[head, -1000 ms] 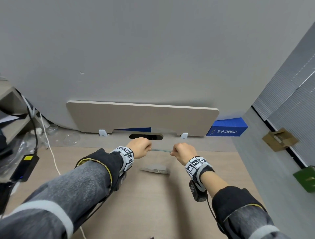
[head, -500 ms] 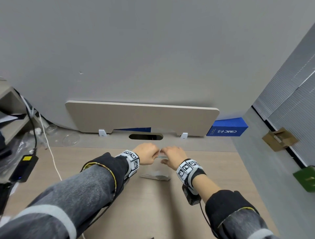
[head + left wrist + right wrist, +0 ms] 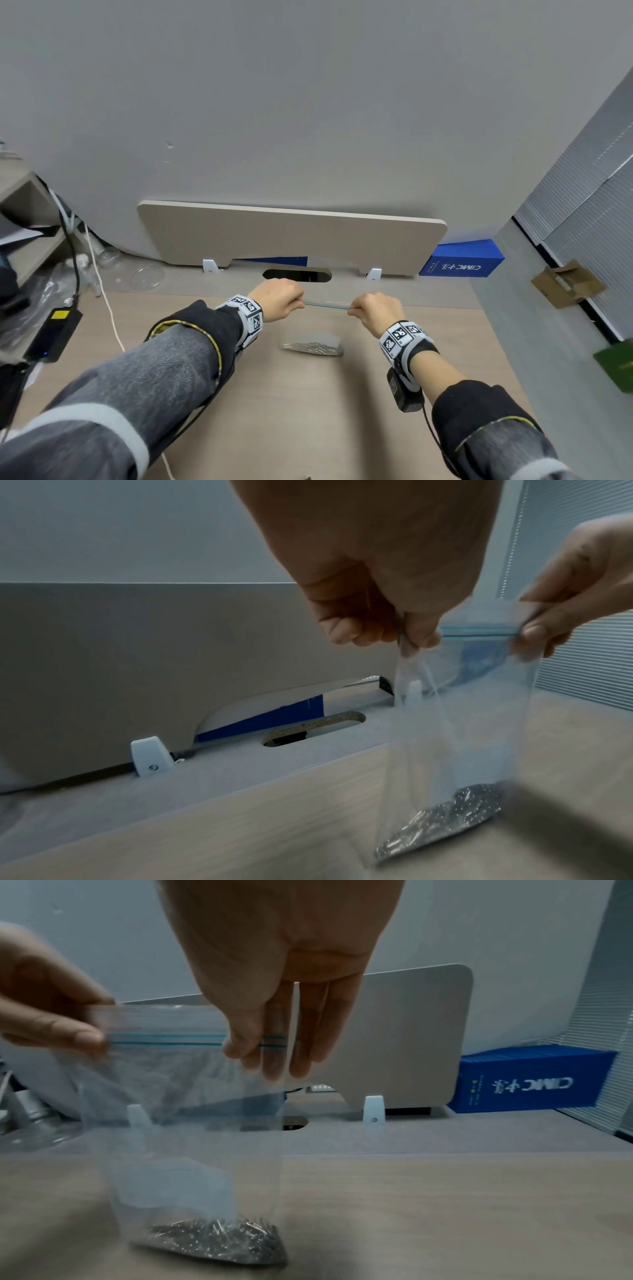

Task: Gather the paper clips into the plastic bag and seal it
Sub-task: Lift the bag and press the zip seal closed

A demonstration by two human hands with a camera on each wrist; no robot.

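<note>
The paper clips [image 3: 219, 1240] sit in the bottom of the plastic bag [image 3: 192, 1139], which rests on the desk [image 3: 308, 411]. The left hand [image 3: 277, 303] and right hand [image 3: 375, 310] each pinch one end of its blue strip [image 3: 325, 305]. If the strip isn't pressed shut all along, clips could spill.

Light wood-grain desk [image 3: 308, 411] up against a plain grey wall [image 3: 308, 102]. Beige divider panel [image 3: 291, 236] stands at 12 o'clock on white clips, cable slot [image 3: 297, 275] right below it. Grey blinds [image 3: 589, 192] at 2 o'clock, shelf unit [image 3: 24, 219] at 9.
</note>
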